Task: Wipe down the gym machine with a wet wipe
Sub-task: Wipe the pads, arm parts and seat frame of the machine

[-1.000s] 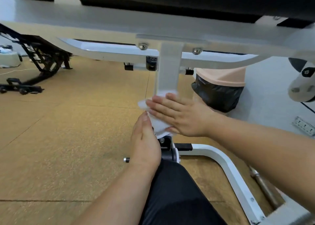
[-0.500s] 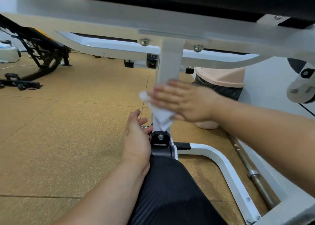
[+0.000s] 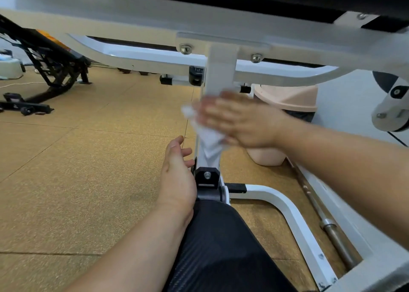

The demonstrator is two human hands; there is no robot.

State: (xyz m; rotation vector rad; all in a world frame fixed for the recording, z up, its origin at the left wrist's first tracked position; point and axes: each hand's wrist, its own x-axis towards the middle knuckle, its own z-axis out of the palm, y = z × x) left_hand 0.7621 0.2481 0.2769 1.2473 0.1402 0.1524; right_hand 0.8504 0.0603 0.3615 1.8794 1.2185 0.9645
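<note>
Head view: right hand (image 3: 241,121) flat, presses one wipe (image 3: 207,137) on post (image 3: 221,75); left hand (image 3: 177,172) relaxed.

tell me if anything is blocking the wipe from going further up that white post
Nothing visible does. The right hand presses the wet wipe on the white post, and the post face above it is bare up to the bolted plate. The left hand is open lower down, beside the black clamp, off that path.
</note>
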